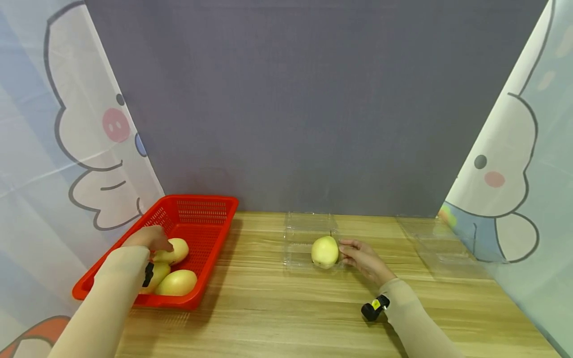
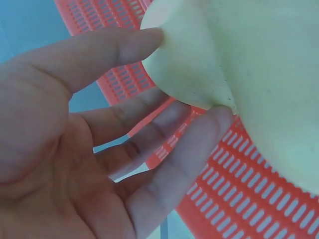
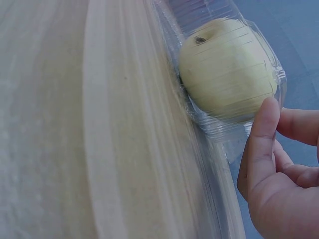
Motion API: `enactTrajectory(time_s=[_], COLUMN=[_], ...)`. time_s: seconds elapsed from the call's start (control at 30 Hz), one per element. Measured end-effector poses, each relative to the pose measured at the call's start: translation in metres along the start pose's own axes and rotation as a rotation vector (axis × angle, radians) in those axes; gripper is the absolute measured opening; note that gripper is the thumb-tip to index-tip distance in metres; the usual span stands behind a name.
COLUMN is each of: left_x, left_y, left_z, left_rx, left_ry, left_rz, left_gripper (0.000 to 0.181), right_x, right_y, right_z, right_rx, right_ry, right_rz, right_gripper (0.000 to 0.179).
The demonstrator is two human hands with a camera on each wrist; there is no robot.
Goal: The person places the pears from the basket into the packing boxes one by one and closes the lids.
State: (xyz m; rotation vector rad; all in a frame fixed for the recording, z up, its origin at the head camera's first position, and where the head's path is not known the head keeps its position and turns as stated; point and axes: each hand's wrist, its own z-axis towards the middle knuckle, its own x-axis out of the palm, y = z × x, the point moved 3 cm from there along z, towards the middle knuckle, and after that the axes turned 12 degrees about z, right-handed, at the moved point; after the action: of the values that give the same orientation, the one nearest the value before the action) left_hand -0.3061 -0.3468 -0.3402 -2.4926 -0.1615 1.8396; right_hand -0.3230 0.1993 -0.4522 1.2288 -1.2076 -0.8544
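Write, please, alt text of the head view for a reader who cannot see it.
A person's right grip pinches the edge of a clear plastic container with one pear inside, while the left grip holds another pear in a red basket. Basket and container rest on a wood-grain table.

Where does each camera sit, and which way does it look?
Head: worn there, facing forward and down at basket and table; left hand, right hand and sleeves show.
Left wrist: on that wrist, facing fruit in the basket; the left hand's palm side shows.
Right wrist: on that wrist, facing the clear box and boxed fruit; part of the right hand shows.
Head and right wrist share the box.
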Motion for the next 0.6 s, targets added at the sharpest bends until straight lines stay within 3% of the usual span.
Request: enactTrajectory(time_s=[0.2,0.37,0.6], left_x=[0.000,0.002,0.004], left_y=[-0.011,-0.015,-0.024], left_z=[0.001,0.005,0.012], left_rx=[0.022,0.014,0.116], left_ry=[-0.012,-0.011,-0.024], left_rz=[-0.017,-0.083,-0.089], left_gripper=[0.023,0.047,0.052], right_x=[0.001,0.002,0.002], right_y=[0.000,0.001,0.001], right_z=[0.000,-0.001,-0.001], right_rx=[-0.003,-0.008,-0.012], right_ry=[-0.001,-0.004,0.001], right_rz=[0.006,0.011,0.010], right_gripper=[0.051,0.050,0.051])
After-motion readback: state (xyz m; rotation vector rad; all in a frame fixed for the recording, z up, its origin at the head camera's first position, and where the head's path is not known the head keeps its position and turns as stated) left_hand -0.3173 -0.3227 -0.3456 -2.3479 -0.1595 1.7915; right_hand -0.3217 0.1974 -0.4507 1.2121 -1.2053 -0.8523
